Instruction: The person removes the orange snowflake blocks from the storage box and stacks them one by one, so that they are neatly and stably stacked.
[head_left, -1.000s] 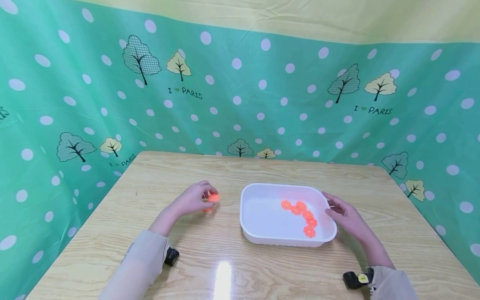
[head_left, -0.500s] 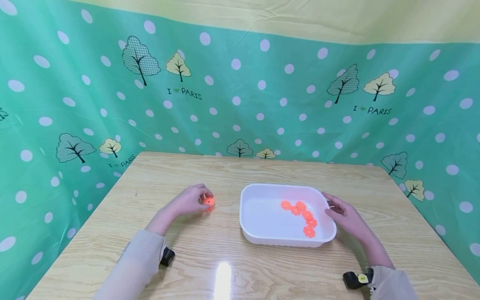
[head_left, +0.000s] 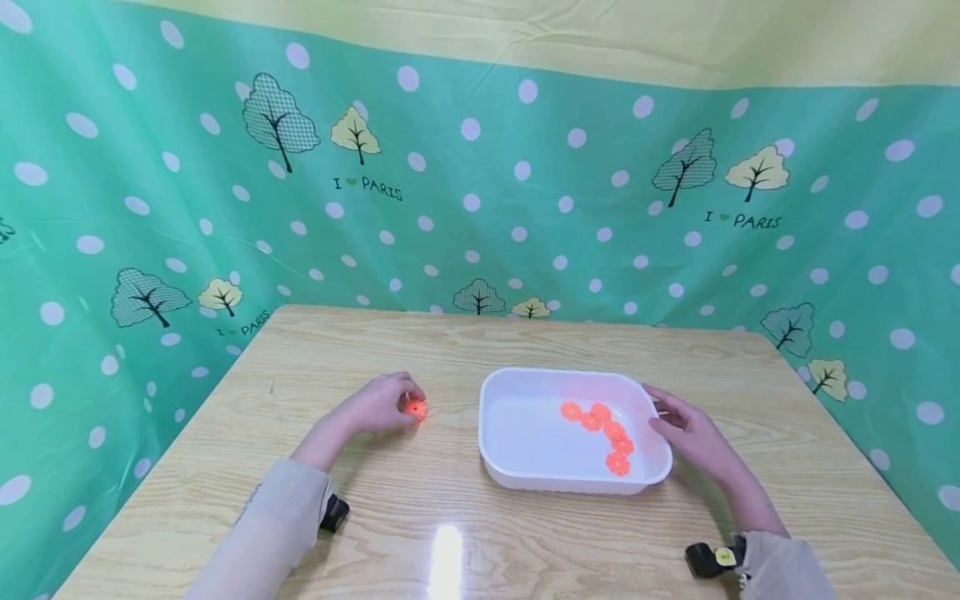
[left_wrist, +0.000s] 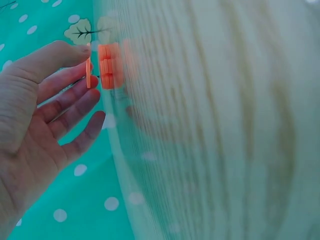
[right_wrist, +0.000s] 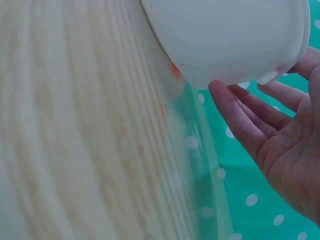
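Observation:
In the head view my left hand [head_left: 382,404] is low over the table, left of the white basin [head_left: 517,483]. Its thumb and fingers pinch an orange flower-shaped disc [left_wrist: 88,67], edge-on in the left wrist view. Right beside that disc, a small stack of orange discs [left_wrist: 107,67] stands on the table. My right hand [head_left: 697,433] holds the basin's right end. In the right wrist view one digit goes over the rim and the other fingers lie along the outside of the white wall [right_wrist: 235,40]. Several orange flower-shaped discs [head_left: 618,433] lie in the basin's right half.
The wooden table [head_left: 420,533] has its far edge against a green dotted cloth [head_left: 480,242]. Black wrist cameras sit on both sleeves, the left one [head_left: 334,512] and the right one [head_left: 708,561] close to the tabletop.
My left hand has drawn slightly left and down, and the orange disc at its fingertips has shifted with it. My right hand and the basin stay in place.

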